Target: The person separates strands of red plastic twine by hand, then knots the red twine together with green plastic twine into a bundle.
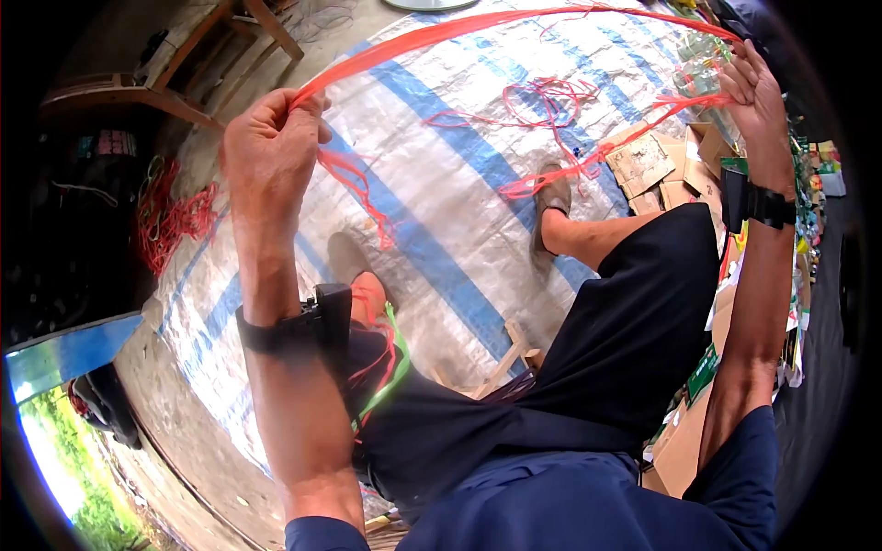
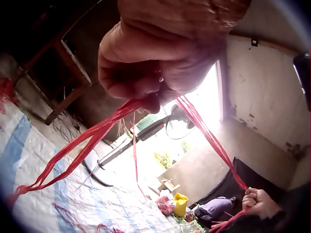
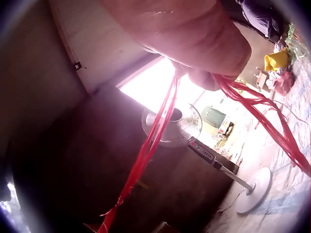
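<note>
A bundle of red plastic twine point(image 1: 441, 35) stretches in an arc between the two raised hands. My left hand point(image 1: 276, 151) grips one end, fingers curled, and a frayed tail point(image 1: 354, 188) hangs below it. At the upper right, my right hand point(image 1: 758, 96) holds the other end, with a second length point(image 1: 634, 138) dangling toward the right foot. In the left wrist view, strands leave the left hand point(image 2: 165, 53) on both sides. The right wrist view shows twine point(image 3: 141, 165) running out from under the right hand point(image 3: 194, 43), whose fingertips are partly hidden.
Blue-striped white sheeting point(image 1: 432, 211) covers the floor, with loose red twine point(image 1: 551, 96) on it. A tangled heap of twine point(image 1: 175, 216) lies at left near a wooden frame point(image 1: 165, 92). Cardboard point(image 1: 643, 165) lies by the right leg. A fan point(image 3: 175, 121) stands nearby.
</note>
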Tool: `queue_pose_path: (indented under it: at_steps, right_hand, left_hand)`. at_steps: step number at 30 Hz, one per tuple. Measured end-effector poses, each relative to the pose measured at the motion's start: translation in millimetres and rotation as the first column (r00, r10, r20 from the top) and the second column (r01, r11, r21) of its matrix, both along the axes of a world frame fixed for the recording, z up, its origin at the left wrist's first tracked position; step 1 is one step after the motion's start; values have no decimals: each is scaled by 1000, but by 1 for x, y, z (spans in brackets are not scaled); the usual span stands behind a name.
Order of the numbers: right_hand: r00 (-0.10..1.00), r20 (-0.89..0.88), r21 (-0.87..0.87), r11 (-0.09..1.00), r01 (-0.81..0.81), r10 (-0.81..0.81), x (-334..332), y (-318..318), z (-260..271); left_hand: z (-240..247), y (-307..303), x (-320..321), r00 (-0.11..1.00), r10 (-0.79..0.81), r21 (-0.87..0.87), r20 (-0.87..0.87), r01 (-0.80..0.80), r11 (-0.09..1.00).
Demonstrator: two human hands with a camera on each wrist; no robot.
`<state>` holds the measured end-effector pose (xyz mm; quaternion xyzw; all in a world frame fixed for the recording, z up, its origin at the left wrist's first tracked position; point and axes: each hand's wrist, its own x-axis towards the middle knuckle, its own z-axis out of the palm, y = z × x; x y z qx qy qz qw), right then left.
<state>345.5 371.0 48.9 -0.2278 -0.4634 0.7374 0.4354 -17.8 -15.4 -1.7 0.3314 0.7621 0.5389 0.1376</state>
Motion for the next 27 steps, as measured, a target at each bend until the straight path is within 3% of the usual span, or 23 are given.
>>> queue_pose_path:
  at_steps: [4, 7, 8, 11, 16, 27]
  right_hand:
    - [999, 33, -9, 999, -41, 42, 13, 6, -5]
    - [994, 103, -7, 1000, 26, -25, 20, -7, -3]
    - [981, 150, 9, 992, 125, -125, 19, -17, -2]
    - [984, 161, 4, 997, 75, -75, 34, -14, -7]
    - [965, 219, -52, 986, 155, -140, 48, -20, -6]
    - [919, 293, 39, 963, 266, -266, 108, 7, -5]
  left_hand:
    - [4, -2, 2, 999, 18, 10, 42, -19, 1000]
    - [2, -1, 1, 997, 12, 42, 75, -15, 999]
    - [1, -1, 0, 998, 7, 50, 61, -11, 999]
    - [4, 1, 3, 990, 20, 61, 136, -28, 998]
    - [-1, 3, -2, 994, 7, 66, 111, -14, 998]
    - [-1, 4, -4, 981, -9, 69, 195, -5, 998]
